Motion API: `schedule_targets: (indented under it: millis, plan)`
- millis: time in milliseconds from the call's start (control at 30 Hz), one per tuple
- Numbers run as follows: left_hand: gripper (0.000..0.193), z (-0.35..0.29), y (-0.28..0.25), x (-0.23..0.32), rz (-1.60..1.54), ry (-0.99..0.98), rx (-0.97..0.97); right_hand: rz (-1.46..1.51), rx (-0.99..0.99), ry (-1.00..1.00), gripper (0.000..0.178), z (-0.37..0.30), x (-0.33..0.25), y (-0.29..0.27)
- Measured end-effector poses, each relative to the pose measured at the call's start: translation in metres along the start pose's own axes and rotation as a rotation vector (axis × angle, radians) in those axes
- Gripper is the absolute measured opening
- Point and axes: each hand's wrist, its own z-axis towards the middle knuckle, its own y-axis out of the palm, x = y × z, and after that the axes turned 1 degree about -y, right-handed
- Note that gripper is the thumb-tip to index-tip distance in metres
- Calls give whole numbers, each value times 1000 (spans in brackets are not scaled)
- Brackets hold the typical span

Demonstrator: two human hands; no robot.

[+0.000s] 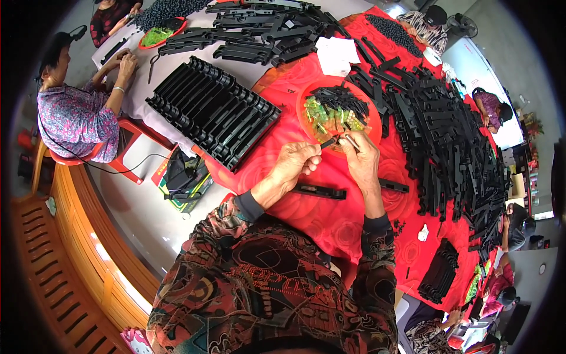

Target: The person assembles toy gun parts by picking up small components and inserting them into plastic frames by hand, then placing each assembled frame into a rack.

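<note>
My left hand (296,163) is closed in a pinch on a small black plastic piece (327,143). Close beside it, my right hand (362,154) pinches a thin, light-coloured item (352,141) too small to name. Both hands are over the near rim of an orange-red bowl (302,115). Inside the bowl lie thin black pieces (342,99) and small green-yellow pieces (318,116). Below my hands, a long black plastic bar (321,191) rests on the red cloth. Another black bar (394,186) lies just right of my right wrist.
A stack of ribbed black bars (213,112) stands at the left on the table. Heaps of similar bars (442,130) cover the right side, with more (271,29) at the back. White paper (337,56) lies behind the bowl. A person (79,118) sits at the left; others work around.
</note>
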Motion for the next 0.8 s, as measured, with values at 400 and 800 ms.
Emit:
schedule_targets:
  millis: [400,800]
  plan:
    - [25,-7,-8,7,283,-14,-373,-276,-145,-485,18,-13,-33,-15]
    - [11,-25,-10,-10,361,82,-440,305,-340,183,24,-51,-32,-19]
